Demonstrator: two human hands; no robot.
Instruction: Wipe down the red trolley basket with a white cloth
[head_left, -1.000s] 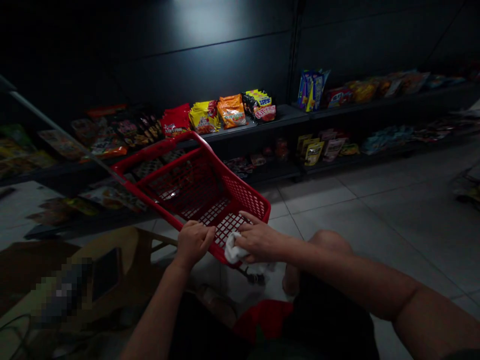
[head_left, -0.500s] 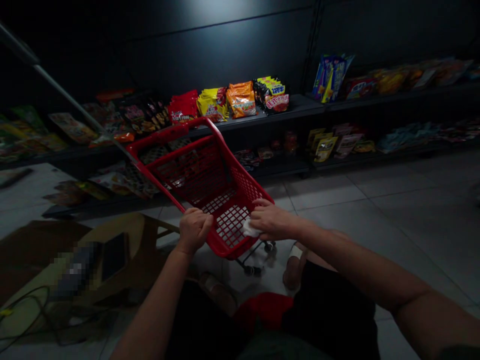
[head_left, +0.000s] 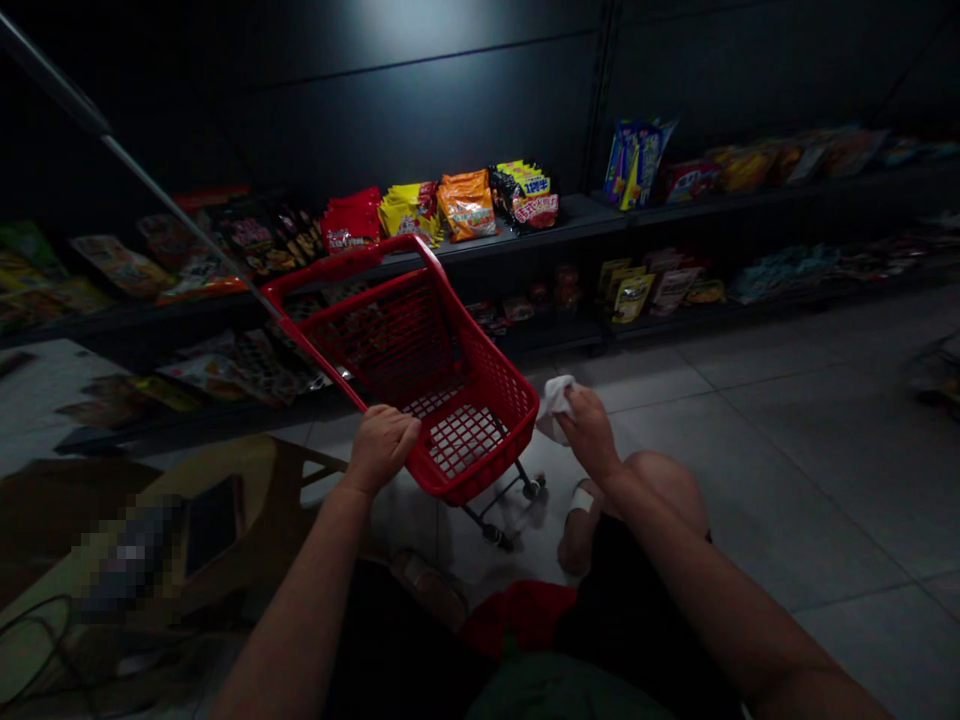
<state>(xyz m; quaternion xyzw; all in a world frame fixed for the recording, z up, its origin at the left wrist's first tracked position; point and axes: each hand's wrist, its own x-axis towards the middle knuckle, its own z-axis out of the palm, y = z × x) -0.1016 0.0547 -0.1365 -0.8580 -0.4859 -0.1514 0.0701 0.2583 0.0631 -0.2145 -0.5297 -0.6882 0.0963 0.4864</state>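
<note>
A red plastic shopping cart (head_left: 491,462) with a grid basket stands on the tiled floor in front of me, its handle towards the shelf. My left hand (head_left: 385,445) is closed around the basket's left rim near the front corner. Just off the basket's right side, my right hand (head_left: 590,428) pinches a crumpled white cloth or tissue (head_left: 556,405); which of the two I cannot tell. A metal pole (head_left: 176,208) slants down to the cart's handle from the upper left.
Behind the cart runs a dark shelf (head_left: 577,213) with several rows of bagged snacks, among them orange packets (head_left: 468,205). At the left are a cardboard piece (head_left: 259,470), a dark flat device (head_left: 215,522) and loose cables (head_left: 56,625). My bent legs and sandals are close below the cart.
My right hand has moved from inside the basket's right rim to outside it, carrying the white cloth or tissue along. My left hand keeps its hold on the rim.
</note>
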